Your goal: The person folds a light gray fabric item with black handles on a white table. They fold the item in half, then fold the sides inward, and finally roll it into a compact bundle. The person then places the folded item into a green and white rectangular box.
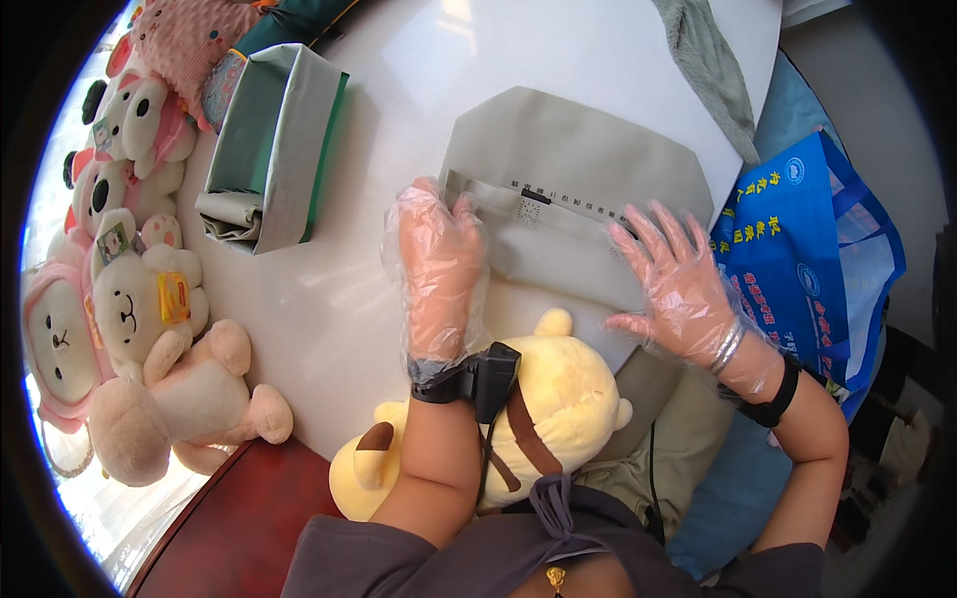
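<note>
A flat grey fabric piece (pixel 583 142), perhaps a folded bag, lies on the white table before me. It bears a line of dark printing, two printed codes and a small black strip (pixel 535 196). My left hand (pixel 441 261), in a clear plastic glove, is at its left edge with the thumb by the corner. The curled fingers are partly hidden, so whether they pinch the edge is unclear. Over the right part of the fabric, my right hand (pixel 669 280) spreads its gloved fingers and holds nothing. A yellow plush toy (pixel 568 396) with brown stripes sits against my body, below the left wrist.
An open grey-and-green fabric box (pixel 318 142) stands on the left, a rolled grey piece (pixel 232 215) inside. Several plush toys (pixel 142 291) line the table's left edge. At right is a blue printed bag (pixel 785 247); a grey plush cloth (pixel 706 67) hangs over the far edge.
</note>
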The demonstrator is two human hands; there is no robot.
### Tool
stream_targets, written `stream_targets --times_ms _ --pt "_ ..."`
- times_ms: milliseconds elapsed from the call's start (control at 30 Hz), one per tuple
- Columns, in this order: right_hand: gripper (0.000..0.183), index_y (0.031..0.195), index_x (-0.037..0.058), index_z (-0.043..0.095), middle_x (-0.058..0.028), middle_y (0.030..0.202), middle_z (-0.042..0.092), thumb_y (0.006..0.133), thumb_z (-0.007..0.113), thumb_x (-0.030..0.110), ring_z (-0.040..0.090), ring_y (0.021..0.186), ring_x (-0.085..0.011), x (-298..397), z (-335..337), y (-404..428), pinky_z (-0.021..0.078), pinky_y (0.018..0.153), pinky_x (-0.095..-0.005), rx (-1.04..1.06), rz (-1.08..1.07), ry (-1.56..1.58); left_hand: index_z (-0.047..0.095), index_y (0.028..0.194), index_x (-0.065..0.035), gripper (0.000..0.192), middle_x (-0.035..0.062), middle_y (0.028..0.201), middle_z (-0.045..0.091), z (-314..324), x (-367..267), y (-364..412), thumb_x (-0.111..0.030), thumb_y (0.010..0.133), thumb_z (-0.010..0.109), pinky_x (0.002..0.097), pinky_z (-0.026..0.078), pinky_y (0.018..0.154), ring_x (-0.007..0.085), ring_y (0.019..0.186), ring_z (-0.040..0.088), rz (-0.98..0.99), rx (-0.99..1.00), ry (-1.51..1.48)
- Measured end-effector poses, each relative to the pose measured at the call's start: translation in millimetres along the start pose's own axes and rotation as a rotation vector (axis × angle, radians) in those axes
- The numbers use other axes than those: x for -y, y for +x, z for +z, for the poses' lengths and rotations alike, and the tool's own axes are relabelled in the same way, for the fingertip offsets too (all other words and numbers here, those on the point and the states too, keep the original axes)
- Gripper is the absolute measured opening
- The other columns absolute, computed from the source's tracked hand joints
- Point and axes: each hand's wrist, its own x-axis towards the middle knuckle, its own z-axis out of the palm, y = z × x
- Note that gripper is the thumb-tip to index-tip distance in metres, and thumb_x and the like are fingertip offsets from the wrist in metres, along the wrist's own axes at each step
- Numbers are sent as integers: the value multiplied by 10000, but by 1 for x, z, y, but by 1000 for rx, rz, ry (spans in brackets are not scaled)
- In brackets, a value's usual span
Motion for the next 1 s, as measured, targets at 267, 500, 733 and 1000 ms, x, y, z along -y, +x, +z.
stream_targets --times_ms 267,500,733,1000 --pt "1058 1558 84 227 -163 1624 173 795 592 719 91 1511 -367 -23 33 2 37 1176 -634 65 -30 89 598 886 23 274 179 930 600 24 26 9 -175 792 761 430 460 751 354 857 588 151 -208 4" --pt "950 1534 51 272 -173 1598 232 807 674 511 205 1473 -370 -17 15 0 149 1183 -571 49 -20 52 603 901 42 304 172 838 590 5 15 7 -165 770 784 407 466 718 334 760 560 46 -85 -29" --pt "799 1418 -45 430 -160 1271 518 695 681 183 480 1161 -318 -9 43 -4 380 1040 -445 -203 83 -195 634 932 -4 168 154 944 619 18 15 12 -71 812 730 376 486 805 288 897 593 176 -64 -157" --pt "358 1150 71 696 -129 1146 617 836 565 184 549 1104 -332 -79 -6 0 490 948 -392 136 -14 393 684 1113 -50 371 136 1225 622 -6 4 8 -325 865 669 411 445 982 349 1128 578 289 373 -447"
